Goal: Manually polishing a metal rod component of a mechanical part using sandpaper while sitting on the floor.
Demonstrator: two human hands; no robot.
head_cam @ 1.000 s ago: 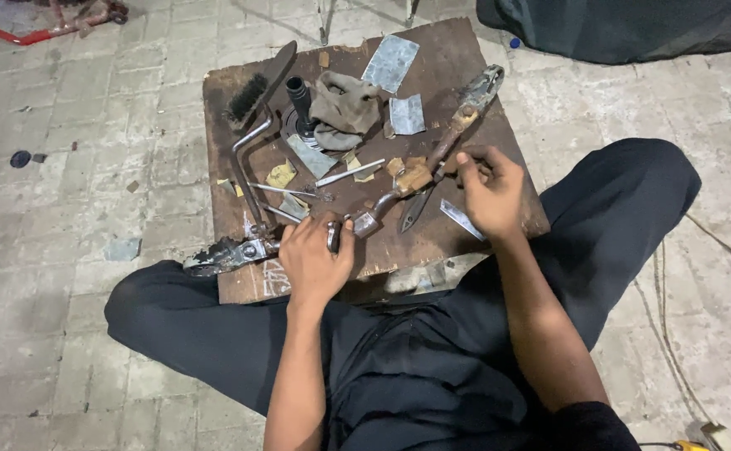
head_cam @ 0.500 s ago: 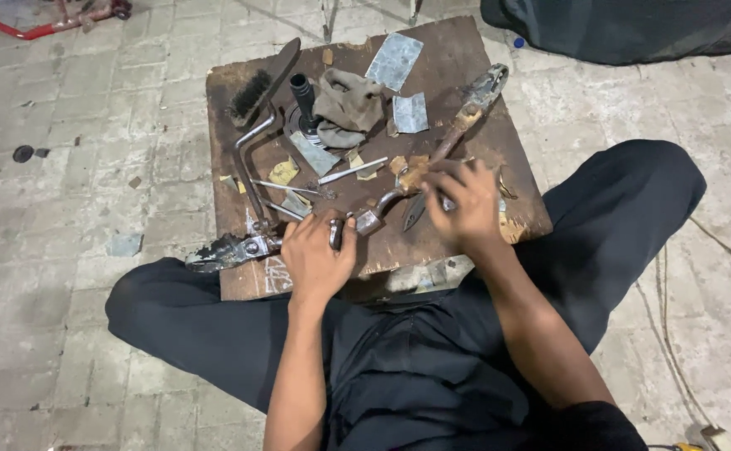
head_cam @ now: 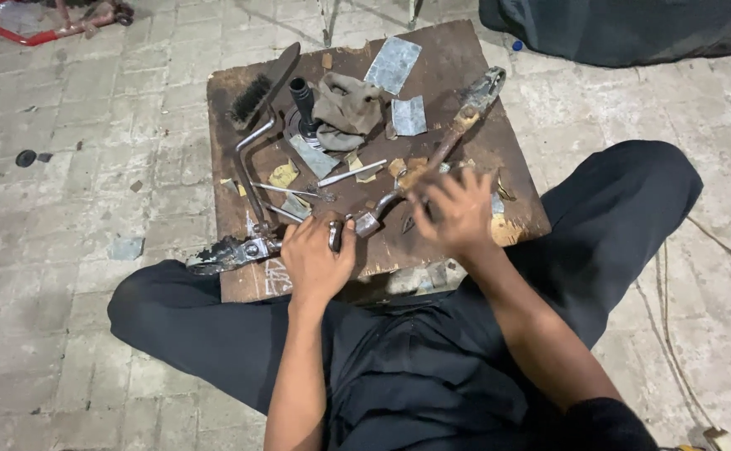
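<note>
Head view shows a square brown wooden worktop (head_cam: 465, 92) in the middle of the frame. On it lies a long rusty metal tool (head_cam: 432, 163). Right hand (head_cam: 457, 213) grips it tight. Left hand (head_cam: 315, 259) has its grip closed on a small dark metal handle (head_cam: 334, 235).

Clutter on a worn wooden board over paving

A dark-bristled brush (head_cam: 258, 92) lies at the far left corner of the board (head_cam: 465, 63), a crumpled grey rag (head_cam: 347, 107) just beside a black upright knob (head_cam: 303, 96); two grey sandpaper sheets (head_cam: 394, 64) lie near the far edge, yellowish scraps (head_cam: 283, 174) mid-board, and a red frame (head_cam: 23, 33) sits on the brick paving (head_cam: 90, 192).
</note>
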